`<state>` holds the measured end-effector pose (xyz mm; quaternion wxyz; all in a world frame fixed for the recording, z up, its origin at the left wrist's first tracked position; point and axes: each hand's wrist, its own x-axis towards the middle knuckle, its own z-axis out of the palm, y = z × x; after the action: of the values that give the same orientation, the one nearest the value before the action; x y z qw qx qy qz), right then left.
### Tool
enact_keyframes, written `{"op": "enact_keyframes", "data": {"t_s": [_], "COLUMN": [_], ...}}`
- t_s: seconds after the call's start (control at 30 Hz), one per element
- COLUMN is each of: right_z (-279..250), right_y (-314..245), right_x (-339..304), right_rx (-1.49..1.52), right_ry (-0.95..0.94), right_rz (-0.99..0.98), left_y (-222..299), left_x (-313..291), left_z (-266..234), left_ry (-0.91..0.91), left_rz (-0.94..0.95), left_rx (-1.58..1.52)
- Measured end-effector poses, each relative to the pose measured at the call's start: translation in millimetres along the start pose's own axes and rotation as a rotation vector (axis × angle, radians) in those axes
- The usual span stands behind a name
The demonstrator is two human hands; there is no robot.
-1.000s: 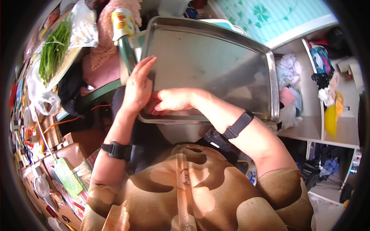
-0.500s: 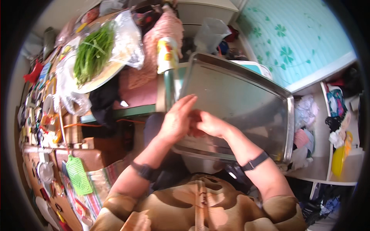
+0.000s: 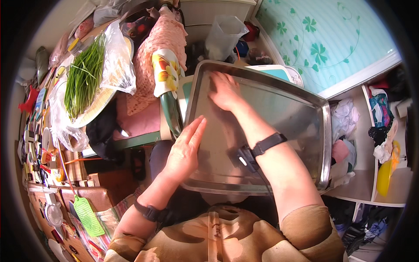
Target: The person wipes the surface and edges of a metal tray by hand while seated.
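Note:
A large rectangular metal tray (image 3: 279, 126) with raised rims lies in front of me. My right hand (image 3: 224, 91) is over its far left corner, fingers stretched out; whether it touches the metal I cannot tell. By the tray's left rim is my left hand (image 3: 185, 150), its fingers extended and nothing in it. Both wrists wear dark bands, and a small black device (image 3: 248, 158) hangs beneath the right one. To the left, a bundle of long green chives (image 3: 85, 76) rests on a round woven tray (image 3: 102, 98) next to a clear plastic bag (image 3: 120, 65).
A pink cloth (image 3: 159, 43) and a flower-patterned cloth (image 3: 166, 72) hang over a chair at the far left of the tray. White shelves (image 3: 364, 183) with clothes stand at right. A translucent bag (image 3: 222, 37) sits behind the tray. A green fly swatter (image 3: 88, 216) hangs at lower left.
My hands, close together before, have parted. The right hand has reached forward over the tray's far left corner; the left has dropped slightly nearer. The view has shifted a little.

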<state>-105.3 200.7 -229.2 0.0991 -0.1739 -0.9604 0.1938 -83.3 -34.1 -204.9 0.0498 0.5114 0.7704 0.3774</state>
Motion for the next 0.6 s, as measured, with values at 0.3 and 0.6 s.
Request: {"op": "enact_keyframes", "data": {"t_s": [0.3, 0.6], "right_z": [-5, 0], "right_y": [-20, -13], "right_x": [-24, 12], "right_rx": [0.106, -0.047], "right_ry": [-0.218, -0.167], "right_rz": [-0.196, -0.035], "left_y": [-3, 0], "left_x": [0, -1], "left_z": [0, 0], "left_ry": [0.056, 0.030], "left_rz": [-0.007, -0.017], "left_rx": [-0.013, -0.068]}}
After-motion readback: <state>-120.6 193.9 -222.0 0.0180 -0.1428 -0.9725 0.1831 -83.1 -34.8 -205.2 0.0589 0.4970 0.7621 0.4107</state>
